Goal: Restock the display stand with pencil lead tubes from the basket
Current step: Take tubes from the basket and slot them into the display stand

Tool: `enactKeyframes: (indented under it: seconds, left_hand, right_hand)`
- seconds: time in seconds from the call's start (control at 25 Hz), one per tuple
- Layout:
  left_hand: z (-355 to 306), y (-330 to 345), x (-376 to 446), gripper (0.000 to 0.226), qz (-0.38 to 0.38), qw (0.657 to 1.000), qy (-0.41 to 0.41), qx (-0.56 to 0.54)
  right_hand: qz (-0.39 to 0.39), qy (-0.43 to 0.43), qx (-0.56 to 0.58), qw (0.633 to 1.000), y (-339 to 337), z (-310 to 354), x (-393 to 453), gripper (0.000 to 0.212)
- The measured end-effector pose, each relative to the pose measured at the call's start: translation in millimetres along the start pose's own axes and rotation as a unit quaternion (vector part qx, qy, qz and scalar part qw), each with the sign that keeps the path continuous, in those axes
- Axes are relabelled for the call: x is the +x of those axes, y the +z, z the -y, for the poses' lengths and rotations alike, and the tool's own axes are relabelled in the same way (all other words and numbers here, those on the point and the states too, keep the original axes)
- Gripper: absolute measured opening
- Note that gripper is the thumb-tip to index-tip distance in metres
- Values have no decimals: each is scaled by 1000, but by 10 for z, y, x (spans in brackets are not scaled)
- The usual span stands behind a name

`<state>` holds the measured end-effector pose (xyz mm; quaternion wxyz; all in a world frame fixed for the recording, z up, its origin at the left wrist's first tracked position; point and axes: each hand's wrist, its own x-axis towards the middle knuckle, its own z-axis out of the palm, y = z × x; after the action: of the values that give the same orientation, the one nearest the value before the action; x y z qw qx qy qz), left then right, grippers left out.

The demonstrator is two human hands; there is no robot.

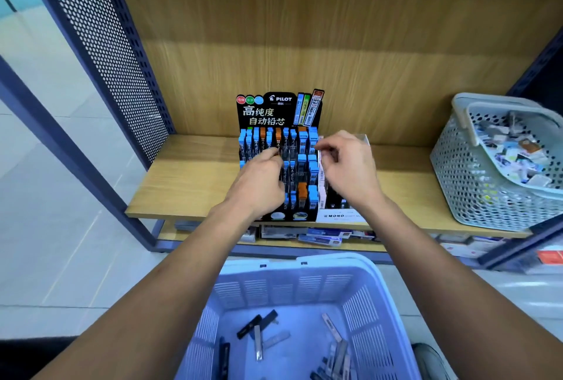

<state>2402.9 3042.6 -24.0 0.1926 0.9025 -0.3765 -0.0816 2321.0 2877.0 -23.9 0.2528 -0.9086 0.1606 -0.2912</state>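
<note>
Display stand (278, 111) mostly full; approx a dozen tubes (257, 323) left in basket (292, 270) below it. Left hand (262, 180) pinches an orange-capped tube (slotting in, prob.); right hand (347, 163) fingers curled, grip unclear.

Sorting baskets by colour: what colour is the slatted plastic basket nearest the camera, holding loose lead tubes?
The slatted plastic basket is pale lavender-blue, seen in the head view.

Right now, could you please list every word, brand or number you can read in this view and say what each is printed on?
"PILOT": header card of the black display stand.
"高纯度 自动铅芯": same header card, in large characters beneath the brand.
"HB": the sample tube fixed at the header's top right, and some blue-capped tubes in the stand.
"MONO": front of the white box beside the stand.
Print on the tubes in the purple basket and the items in the grey basket: too blurred to read.
</note>
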Motion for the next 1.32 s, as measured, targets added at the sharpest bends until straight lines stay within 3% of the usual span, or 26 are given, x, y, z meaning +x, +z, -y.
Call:
enactKeyframes:
  seconds: [0.16, 0.24, 0.32, 0.48, 0.64, 0.72, 0.8, 1.0, 1.08, 1.2, 1.32]
  left_hand:
    - [-73, 169, -475, 12, -58, 998, -1, 2]
    - [-26, 386, -793, 12, -33, 998, 19, 54]
    - [71, 671, -1126, 19, 49, 988, 46, 140]
    - [422, 1177, -1639, 27, 226, 952, 92, 183]
    - [820, 1618, -1774, 35, 310, 937, 20, 162]
    - [906, 1805, -1728, 37, 337, 928, -24, 157]
    - [926, 2016, -1668, 47, 356, 921, -44, 153]
    - [951, 2571, -1679, 101, 364, 917, -81, 142]
    - [946, 2681, -1706, 114, 355, 919, -101, 136]
    - [933, 2745, -1721, 103, 332, 927, -93, 144]
    - [885, 2773, -1741, 80, 298, 942, -78, 134]
  right_hand:
    - [68, 3, 5, 998, 119, 33, -682, 26]
    - [128, 6, -25, 991, 226, -13, -1088, 24]
    - [215, 6, -75, 974, 338, -92, -1496, 23]
    - [404, -17, -139, 904, 592, -284, -2153, 28]
    - [559, 33, -209, 802, 917, -460, -2587, 34]
    - [567, 59, -238, 786, 1033, -523, -2715, 36]
    - [561, 94, -259, 781, 1120, -618, -2822, 53]
    - [545, 205, -244, 775, 1246, -912, -3033, 99]
    - [546, 200, -244, 776, 1256, -988, -3111, 110]
    - [554, 158, -286, 766, 1254, -1003, -3223, 114]
    - [515, 132, -285, 798, 1227, -974, -3292, 98]
